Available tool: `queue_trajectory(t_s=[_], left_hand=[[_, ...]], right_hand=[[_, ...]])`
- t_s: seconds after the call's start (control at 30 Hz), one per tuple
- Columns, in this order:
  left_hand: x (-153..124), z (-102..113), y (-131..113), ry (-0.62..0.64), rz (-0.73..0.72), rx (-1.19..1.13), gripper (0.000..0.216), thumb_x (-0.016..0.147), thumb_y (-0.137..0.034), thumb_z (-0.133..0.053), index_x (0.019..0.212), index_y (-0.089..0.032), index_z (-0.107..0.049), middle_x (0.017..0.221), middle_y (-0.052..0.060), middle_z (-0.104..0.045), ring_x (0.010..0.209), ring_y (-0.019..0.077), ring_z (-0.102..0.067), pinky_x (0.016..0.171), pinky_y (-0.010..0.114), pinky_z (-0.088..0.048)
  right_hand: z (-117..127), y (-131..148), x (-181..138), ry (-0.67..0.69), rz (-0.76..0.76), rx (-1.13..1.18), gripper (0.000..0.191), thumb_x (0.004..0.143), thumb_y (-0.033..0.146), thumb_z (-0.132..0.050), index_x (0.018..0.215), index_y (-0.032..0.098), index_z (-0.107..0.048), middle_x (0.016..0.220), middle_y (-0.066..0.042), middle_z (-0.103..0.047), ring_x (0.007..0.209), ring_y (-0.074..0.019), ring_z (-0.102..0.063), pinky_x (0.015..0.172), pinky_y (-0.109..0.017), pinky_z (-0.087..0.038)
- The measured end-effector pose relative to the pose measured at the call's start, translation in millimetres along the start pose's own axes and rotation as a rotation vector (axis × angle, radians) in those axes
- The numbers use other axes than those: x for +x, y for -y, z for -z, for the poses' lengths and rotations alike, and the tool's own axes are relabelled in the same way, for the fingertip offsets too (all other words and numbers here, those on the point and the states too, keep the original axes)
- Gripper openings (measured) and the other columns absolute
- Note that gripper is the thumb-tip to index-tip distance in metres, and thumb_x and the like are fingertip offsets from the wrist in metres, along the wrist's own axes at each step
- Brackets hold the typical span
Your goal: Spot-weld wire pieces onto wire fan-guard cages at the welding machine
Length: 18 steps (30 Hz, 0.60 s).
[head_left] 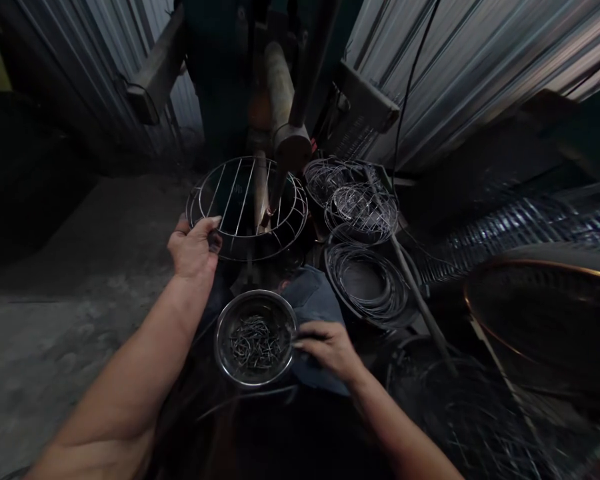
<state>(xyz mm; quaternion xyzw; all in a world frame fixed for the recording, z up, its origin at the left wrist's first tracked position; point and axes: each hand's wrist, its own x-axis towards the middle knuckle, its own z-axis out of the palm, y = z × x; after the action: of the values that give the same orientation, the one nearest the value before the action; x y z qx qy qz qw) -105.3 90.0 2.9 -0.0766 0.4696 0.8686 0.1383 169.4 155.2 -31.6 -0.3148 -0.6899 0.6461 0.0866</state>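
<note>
My left hand [194, 248] grips the near-left rim of a round wire rack [247, 207], which sits under the arms of a welding machine [280, 100]. One machine electrode meets the rack near its middle. My right hand [330, 347] rests at the right edge of a small metal bowl [255, 337] filled with several short wire pieces. Its fingers are pinched together at the bowl's rim; what they hold is too small to make out. The bowl sits close to my body, below the rack.
Several coiled wire rings [363, 210] and hoops [370, 283] are stacked to the right of the rack. A large round wire guard [545, 307] and more wire frames fill the right side. Corrugated metal walls stand behind. Bare concrete floor [80, 280] lies to the left.
</note>
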Motion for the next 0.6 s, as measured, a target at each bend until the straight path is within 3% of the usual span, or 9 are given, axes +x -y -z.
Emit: queue_trajectory(t_s=[0.1,0.23,0.3,0.47,0.6], left_hand=[[0,1,1,0.002,0.020,0.022,0.039,0.041,-0.013,-0.075,0.069,-0.019,-0.048,0.056,-0.006,-0.053,0.050,0.0099,-0.050,0.043,0.019,-0.039],[1,4,-3,0.016,-0.011,0.060,0.037,0.043,-0.015,-0.075,0.069,-0.019,-0.048,0.058,-0.006,-0.053,0.049,0.0096,-0.051,0.043,0.020,-0.040],[1,4,-5,-0.003,-0.014,0.055,0.038,0.042,-0.014,-0.075,0.068,-0.019,-0.047,0.058,-0.006,-0.052,0.049,0.0095,-0.050,0.043,0.020,-0.040],[-2,1,-5,-0.027,-0.004,0.049,0.037,0.042,-0.013,-0.074,0.067,-0.018,-0.047,0.059,-0.005,-0.053,0.051,0.0103,-0.052,0.045,0.021,-0.042],[-3,0,-3,0.022,-0.004,0.060,0.036,0.044,-0.016,-0.075,0.071,-0.017,-0.051,0.063,-0.004,-0.055,0.054,0.0104,-0.053,0.046,0.021,-0.041]], right_hand=[[-10,-8,10,0.011,-0.048,0.051,0.019,0.059,0.034,-0.077,0.068,0.017,-0.072,0.057,-0.001,-0.065,0.048,-0.0132,-0.057,0.045,-0.022,-0.044],[14,-17,29,-0.314,-0.066,0.136,0.032,0.056,0.038,-0.079,0.075,0.016,-0.067,0.050,0.000,-0.062,0.042,-0.0125,-0.054,0.041,-0.021,-0.040],[29,-18,34,-0.394,-0.045,0.113,0.032,0.055,0.037,-0.079,0.073,0.015,-0.063,0.047,0.000,-0.061,0.041,-0.0122,-0.053,0.041,-0.021,-0.039],[42,-22,39,-0.379,-0.042,0.071,0.030,0.057,0.035,-0.075,0.068,0.017,-0.055,0.045,0.002,-0.058,0.041,-0.0114,-0.051,0.040,-0.020,-0.036],[39,-14,46,-0.324,0.080,0.001,0.025,0.065,0.035,-0.071,0.063,0.018,-0.052,0.048,0.004,-0.053,0.043,-0.0096,-0.046,0.044,-0.021,-0.036]])
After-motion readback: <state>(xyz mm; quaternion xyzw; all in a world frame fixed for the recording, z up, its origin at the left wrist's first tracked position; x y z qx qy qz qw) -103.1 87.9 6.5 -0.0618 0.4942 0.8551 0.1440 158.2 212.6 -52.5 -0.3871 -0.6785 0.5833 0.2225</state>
